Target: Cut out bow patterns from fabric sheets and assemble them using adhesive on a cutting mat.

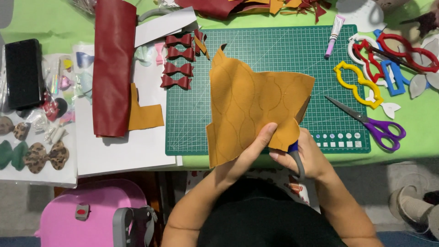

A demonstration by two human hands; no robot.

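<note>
Nearest the camera, the left hand pinches the bottom edge of a mustard sheet, thumb on top, keeping it taut and lifted off the bench so the traced bow outlines face up. The right hand sits just beside it at 3 o'clock, closed round a grey and blue handle, apparently scissors working into the sheet's lower right edge, though the blades are hidden behind the material. Holding the sheet in the air gives the blades room underneath.

Beyond the hands, the sheet hangs over a green cutting mat on the green bench. At 3 o'clock on the mat's edge lie purple scissors, set down within reach. Further out at 2 o'clock are a yellow template and red, white and blue ones overlapping (likely the outlines' source), with a glue tube at 1 o'clock.

At 11 o'clock, four finished red bows are stacked in a column clear of the cutting, beside a red roll and a mustard offcut on white paper. Far left, leopard-print bows lie on a sheet.
</note>
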